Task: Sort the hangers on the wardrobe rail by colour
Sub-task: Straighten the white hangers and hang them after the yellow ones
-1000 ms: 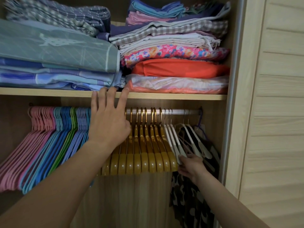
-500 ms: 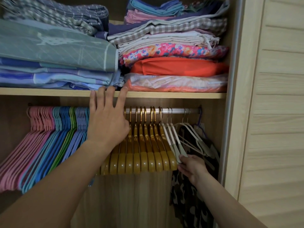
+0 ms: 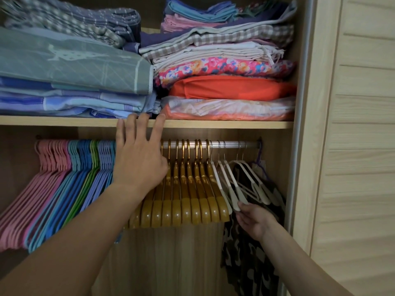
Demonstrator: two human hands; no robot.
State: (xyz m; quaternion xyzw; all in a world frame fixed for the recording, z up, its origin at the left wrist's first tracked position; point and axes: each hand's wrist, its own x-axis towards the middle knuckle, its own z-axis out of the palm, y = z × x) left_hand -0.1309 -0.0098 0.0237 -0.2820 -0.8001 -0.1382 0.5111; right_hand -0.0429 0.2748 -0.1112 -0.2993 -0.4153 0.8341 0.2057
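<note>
the round silver metal wardrobe rail (image 3: 232, 144) runs left to right under the pale wooden shelf (image 3: 224, 124), and everything here is placed against it. at the rail's left end hang the pink plastic hangers (image 3: 46, 178), then the blue and lilac plastic hangers (image 3: 85, 178) with one green among them; under the rail's middle hangs the block of amber-brown wooden hangers with gold hooks (image 3: 188, 199); toward its right end hang the slim white hangers (image 3: 233, 189), their long arms sloping down and forward from their hooks. the left hand (image 3: 139, 163) is raised before the rail's middle, fingers straight and spread, tips at the shelf edge, gripping nothing. the right hand (image 3: 254, 221), below the rail's right part, is much the nearer one: its fingers appear to pinch the low tip of a white hanger, whose hook lies up and behind the grip, so sliding it along the rail likely falls to this hand.
</note>
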